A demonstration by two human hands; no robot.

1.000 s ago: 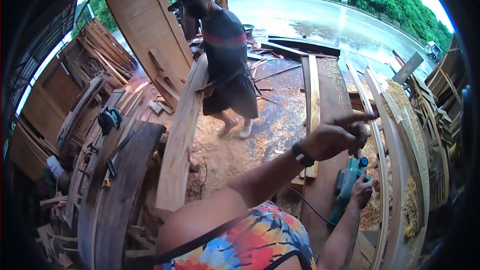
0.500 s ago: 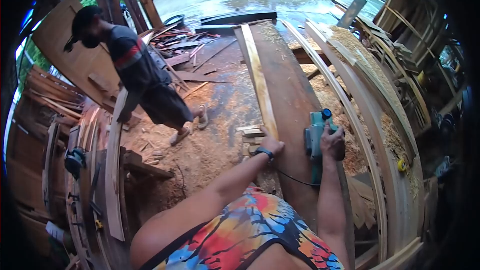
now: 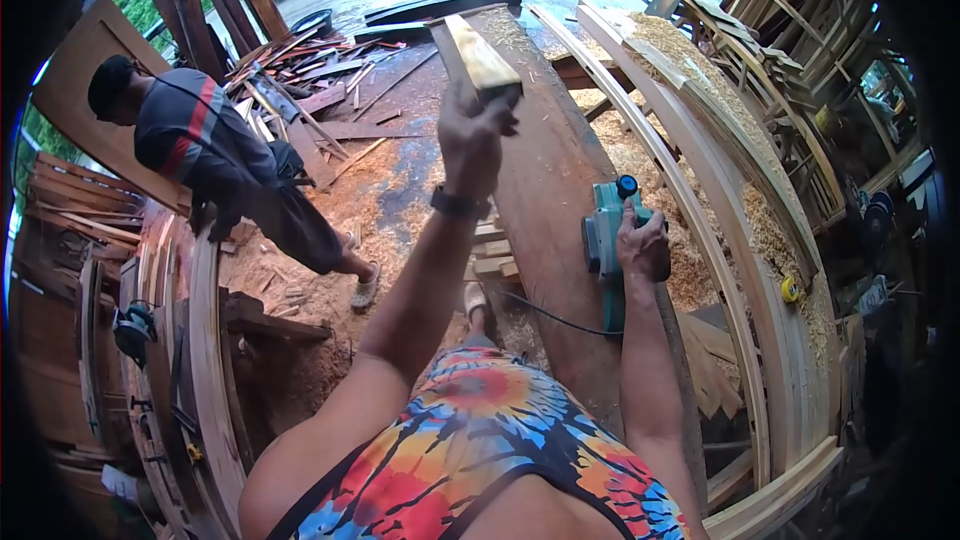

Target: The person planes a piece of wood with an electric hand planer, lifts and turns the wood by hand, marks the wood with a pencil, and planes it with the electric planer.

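Observation:
My left hand, with a dark band on the wrist, grips the near end of a pale wooden strip. The strip's near end is raised over the dark wide plank. On that plank's right side rests a green power planer with a blue knob, its cord running off to the left. My right hand is closed on the planer.
At the left a co-worker bends over a long board. Long pale boards covered with shavings lie at the right, with a yellow tape measure. Scrap wood lies behind, near the wet road.
My left hand has gone from pointing, to touching the pale strip, to lifting its near end. The co-worker has moved left with the board and bent down. A motorcycle has appeared on the road.

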